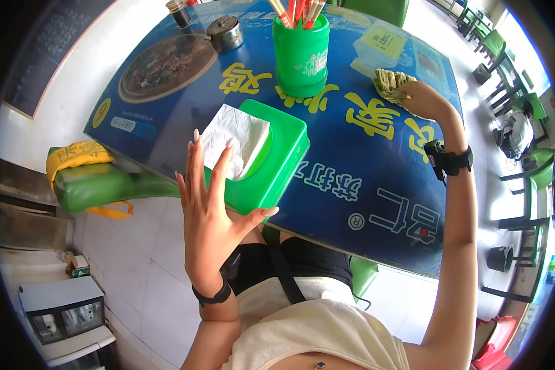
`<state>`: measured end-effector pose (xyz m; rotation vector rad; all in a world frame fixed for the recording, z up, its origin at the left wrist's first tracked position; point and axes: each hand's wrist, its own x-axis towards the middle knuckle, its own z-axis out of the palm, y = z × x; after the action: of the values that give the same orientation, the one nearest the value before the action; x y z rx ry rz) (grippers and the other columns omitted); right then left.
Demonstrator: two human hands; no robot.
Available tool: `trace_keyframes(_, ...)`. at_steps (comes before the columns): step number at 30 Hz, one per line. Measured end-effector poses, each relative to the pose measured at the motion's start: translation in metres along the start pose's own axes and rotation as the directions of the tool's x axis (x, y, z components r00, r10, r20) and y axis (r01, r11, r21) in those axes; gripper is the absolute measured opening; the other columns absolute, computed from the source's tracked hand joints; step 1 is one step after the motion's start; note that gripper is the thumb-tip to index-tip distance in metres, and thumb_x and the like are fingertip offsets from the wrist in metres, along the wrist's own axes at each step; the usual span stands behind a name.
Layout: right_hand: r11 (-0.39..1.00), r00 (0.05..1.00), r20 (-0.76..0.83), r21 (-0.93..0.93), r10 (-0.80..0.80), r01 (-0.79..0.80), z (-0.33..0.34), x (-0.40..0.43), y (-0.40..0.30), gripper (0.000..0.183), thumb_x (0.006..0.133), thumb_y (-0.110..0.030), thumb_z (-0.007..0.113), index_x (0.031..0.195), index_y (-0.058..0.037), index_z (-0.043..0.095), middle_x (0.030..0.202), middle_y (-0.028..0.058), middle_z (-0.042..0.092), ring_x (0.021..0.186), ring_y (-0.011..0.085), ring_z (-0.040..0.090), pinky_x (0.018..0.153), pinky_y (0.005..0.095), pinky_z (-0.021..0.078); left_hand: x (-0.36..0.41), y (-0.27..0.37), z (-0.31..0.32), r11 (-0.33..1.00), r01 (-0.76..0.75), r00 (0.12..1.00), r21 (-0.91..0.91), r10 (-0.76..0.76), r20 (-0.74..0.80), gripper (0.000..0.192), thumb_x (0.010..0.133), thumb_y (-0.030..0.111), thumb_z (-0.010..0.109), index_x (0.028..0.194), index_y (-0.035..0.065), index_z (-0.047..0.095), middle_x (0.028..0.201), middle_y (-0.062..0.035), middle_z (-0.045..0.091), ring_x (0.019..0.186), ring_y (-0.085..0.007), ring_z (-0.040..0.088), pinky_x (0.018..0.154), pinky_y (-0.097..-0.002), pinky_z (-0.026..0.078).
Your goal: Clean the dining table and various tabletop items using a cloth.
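Observation:
A folded yellowish cleaning cloth (389, 84) lies under the fingers of my right hand (423, 101), which grips it against the blue printed tabletop (333, 143) on the far right side. My left hand (208, 208) is spread, fingers apart, at the near corner of a green plastic tissue box (277, 180). White tissues (240, 134) stick out of the box's opening, partly behind my fingers. Whether the left fingertips touch the box or the tissues I cannot tell. Beyond the box stands a green chopstick holder (300, 60) with several chopsticks upright in it.
A lidded metal pot (225, 34) and a dark-filled glass jar (179, 14) stand at the far left of the table. On the left, a yellow bag (78, 159) lies on a green padded seat (92, 185). More chairs (495, 44) and a dark bin (500, 259) are to the right.

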<state>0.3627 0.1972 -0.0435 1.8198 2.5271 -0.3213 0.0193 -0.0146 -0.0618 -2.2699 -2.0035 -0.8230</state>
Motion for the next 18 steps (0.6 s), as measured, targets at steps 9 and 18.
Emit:
trace_keyframes(9, 0.627, 0.608, -0.413, 0.107, -0.678, 0.772, 0.022, -0.082, -0.152, 0.041, 0.071, 0.004, 0.051, 0.112, 0.0, 0.056, 0.12, 0.011, 0.054, 0.109, 0.0306, 0.053, 0.091, 0.0369, 0.0445, 0.005, -0.001, 0.0, 1.0, 0.024, 0.999, -0.008, -0.023, 0.049, 0.086, 0.06, 0.036, 0.075, 0.132, 0.0089, 0.038, 0.136, -0.0178, 0.035, 0.121, -0.0377, 0.037, 0.099, -0.0521, 0.027)
trace_keyframes(18, 0.797, 0.74, -0.322, -0.086, -0.591, 0.598, 0.025, -0.075, -0.149, 0.041, 0.071, 0.003, 0.052, 0.111, 0.0017, 0.056, 0.118, 0.0144, 0.054, 0.102, 0.0256, 0.057, 0.079, 0.0303, 0.0508, 0.005, -0.006, -0.002, 1.0, -0.017, 0.999, 0.001, 0.017, 0.029, 0.091, 0.058, 0.035, 0.076, 0.135, 0.0135, 0.033, 0.129, -0.018, 0.038, 0.118, -0.0358, 0.04, 0.099, -0.0561, 0.025)
